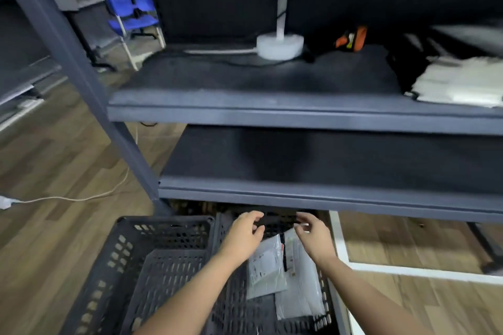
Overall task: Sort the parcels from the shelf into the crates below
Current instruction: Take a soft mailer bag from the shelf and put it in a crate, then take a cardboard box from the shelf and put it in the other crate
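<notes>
Dark shelving unit, centre and right of frame, with two boards. At the upper right, the top board carries a stack of white parcels waiting to be sorted. A lamp and an orange object, too blurred to identify, stand behind them at upper centre.

Two black perforated crates sit side by side on the wooden floor along the bottom edge, partly under the lowest board, presumably so parcels can be dropped straight down. The left crate shows no contents. The right crate holds two flat parcels: a grey-white one overlapping a white one, both lying loose on the mesh.

Both forearms reach in from the lower edge and converge over the far end of the right crate. The left hand and the right hand face each other, palms inward, above the parcels. Their fingers are loosely curled and slack, and they hold nothing visible. This pose suggests a parcel has just been deposited, though motion blur limits certainty.
</notes>
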A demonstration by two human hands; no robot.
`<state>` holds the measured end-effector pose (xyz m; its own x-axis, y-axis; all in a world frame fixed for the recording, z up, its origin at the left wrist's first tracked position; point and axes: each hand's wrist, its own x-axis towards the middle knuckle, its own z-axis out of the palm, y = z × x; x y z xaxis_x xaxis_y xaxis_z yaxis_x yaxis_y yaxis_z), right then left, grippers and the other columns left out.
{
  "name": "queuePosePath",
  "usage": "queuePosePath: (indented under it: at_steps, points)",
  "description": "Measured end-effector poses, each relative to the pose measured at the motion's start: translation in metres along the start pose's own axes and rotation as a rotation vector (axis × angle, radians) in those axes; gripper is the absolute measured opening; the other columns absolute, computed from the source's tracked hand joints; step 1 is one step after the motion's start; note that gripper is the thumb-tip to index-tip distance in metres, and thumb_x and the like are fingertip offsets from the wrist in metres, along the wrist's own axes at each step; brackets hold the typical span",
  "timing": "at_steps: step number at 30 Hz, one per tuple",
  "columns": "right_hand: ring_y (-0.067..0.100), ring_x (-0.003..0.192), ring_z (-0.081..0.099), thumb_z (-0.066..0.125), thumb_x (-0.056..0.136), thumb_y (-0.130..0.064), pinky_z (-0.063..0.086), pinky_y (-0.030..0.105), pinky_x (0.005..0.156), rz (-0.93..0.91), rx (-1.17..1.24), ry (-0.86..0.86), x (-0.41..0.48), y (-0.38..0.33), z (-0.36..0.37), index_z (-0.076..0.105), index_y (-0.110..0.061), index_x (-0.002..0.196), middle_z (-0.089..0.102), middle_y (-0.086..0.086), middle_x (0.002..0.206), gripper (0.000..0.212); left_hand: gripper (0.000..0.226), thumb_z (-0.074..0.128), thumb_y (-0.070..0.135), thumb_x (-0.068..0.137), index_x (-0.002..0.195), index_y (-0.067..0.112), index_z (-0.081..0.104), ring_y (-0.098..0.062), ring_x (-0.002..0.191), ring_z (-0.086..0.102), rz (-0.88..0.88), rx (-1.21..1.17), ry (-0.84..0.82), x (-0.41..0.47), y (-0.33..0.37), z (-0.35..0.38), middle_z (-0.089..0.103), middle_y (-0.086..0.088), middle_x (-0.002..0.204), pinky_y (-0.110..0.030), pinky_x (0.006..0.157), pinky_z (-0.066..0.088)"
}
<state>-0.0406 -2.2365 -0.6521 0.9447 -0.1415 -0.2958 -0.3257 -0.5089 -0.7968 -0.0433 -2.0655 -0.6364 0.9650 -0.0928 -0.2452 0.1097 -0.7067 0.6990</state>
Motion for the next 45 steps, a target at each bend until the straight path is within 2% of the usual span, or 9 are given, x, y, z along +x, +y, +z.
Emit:
queuePosePath:
  at_steps: [5, 10, 13, 18, 21, 29, 35, 40, 45]
  points:
    - [0.016, 0.102, 0.062, 0.058, 0.091, -0.01, 0.045, 0.02, 0.093, -0.102, 0.063, 0.005, -0.057, -0.114, -0.067, 0.062, -0.004, 0.118, 0.066, 0.006, 0.107, 0.028, 0.038, 0.048, 0.017, 0.097, 0.135, 0.014, 0.048, -0.01, 0.1, 0.058, 0.059, -0.014, 0.068, -0.049, 0.099, -0.099, 0.051, -0.001, 0.129, -0.017, 0.091, 0.041]
    - [0.009, 0.091, 0.059, 0.057, 0.093, -0.016, 0.041, 0.003, 0.07, -0.233, 0.045, 0.003, -0.129, -0.241, -0.155, 0.064, -0.008, 0.114, 0.064, 0.0, 0.097, 0.024, 0.032, 0.045, 0.022, 0.098, 0.128, 0.016, 0.053, -0.004, 0.08, 0.055, 0.1, -0.062, 0.17, -0.108, 0.205, -0.204, 0.059, 0.004, 0.104, -0.013, 0.074, 0.044]
    - [0.008, 0.091, 0.059, 0.055, 0.094, -0.019, 0.041, 0.008, 0.074, -0.297, 0.06, 0.021, -0.166, -0.321, -0.213, 0.063, -0.012, 0.114, 0.064, -0.002, 0.098, 0.023, 0.031, 0.044, 0.024, 0.099, 0.127, 0.017, 0.054, -0.007, 0.084, 0.056, 0.16, -0.075, 0.213, -0.137, 0.278, -0.273, 0.061, 0.003, 0.105, -0.01, 0.065, 0.043]
    - [0.021, 0.099, 0.064, 0.056, 0.093, -0.023, 0.052, 0.037, 0.09, -0.384, 0.103, 0.158, -0.206, -0.435, -0.312, 0.062, -0.01, 0.116, 0.067, 0.003, 0.104, 0.028, 0.029, 0.045, 0.023, 0.098, 0.125, 0.016, 0.055, -0.014, 0.099, 0.061, 0.261, -0.156, 0.3, -0.171, 0.39, -0.373, 0.063, -0.002, 0.115, -0.024, 0.083, 0.049]
    - [0.02, 0.104, 0.06, 0.053, 0.094, -0.024, 0.047, 0.03, 0.087, -0.433, 0.075, 0.255, -0.215, -0.48, -0.358, 0.061, -0.011, 0.119, 0.064, 0.005, 0.111, 0.029, 0.029, 0.046, 0.022, 0.097, 0.123, 0.013, 0.055, -0.018, 0.099, 0.06, 0.311, -0.19, 0.356, -0.183, 0.439, -0.414, 0.062, -0.006, 0.115, -0.027, 0.084, 0.047]
    - [0.025, 0.102, 0.061, 0.051, 0.094, -0.028, 0.052, 0.042, 0.091, -0.382, 0.128, 0.353, -0.202, -0.524, -0.407, 0.056, -0.01, 0.124, 0.063, 0.007, 0.107, 0.035, 0.028, 0.046, 0.027, 0.096, 0.118, 0.012, 0.055, -0.019, 0.104, 0.057, 0.273, -0.112, 0.336, -0.155, 0.483, -0.456, 0.056, 0.002, 0.105, -0.032, 0.086, 0.046]
    - [0.021, 0.1, 0.054, 0.049, 0.095, -0.037, 0.045, 0.034, 0.086, -0.307, 0.086, 0.355, -0.175, -0.523, -0.401, 0.053, -0.009, 0.128, 0.061, 0.01, 0.122, 0.043, 0.037, 0.048, 0.023, 0.096, 0.063, 0.024, 0.032, -0.005, 0.059, 0.036, 0.207, -0.044, 0.255, -0.109, 0.471, -0.453, 0.032, 0.009, 0.066, -0.02, 0.055, 0.03]
    - [0.028, 0.115, 0.055, 0.053, 0.093, -0.024, 0.044, 0.035, 0.09, -0.218, 0.064, 0.344, -0.148, -0.523, -0.398, 0.049, -0.008, 0.133, 0.058, 0.013, 0.129, 0.043, 0.018, 0.05, 0.019, 0.096, 0.078, 0.021, 0.045, -0.005, 0.07, 0.044, 0.192, -0.004, 0.217, -0.079, 0.466, -0.453, 0.036, 0.011, 0.074, -0.013, 0.057, 0.032]
    - [0.029, 0.12, 0.052, 0.056, 0.091, -0.017, 0.043, 0.036, 0.096, -0.169, 0.041, 0.357, -0.132, -0.529, -0.398, 0.046, -0.007, 0.135, 0.054, 0.013, 0.134, 0.046, 0.034, 0.053, 0.026, 0.091, 0.119, 0.008, 0.058, -0.025, 0.109, 0.059, 0.178, -0.004, 0.168, -0.051, 0.469, -0.453, 0.062, -0.008, 0.12, -0.032, 0.093, 0.049]
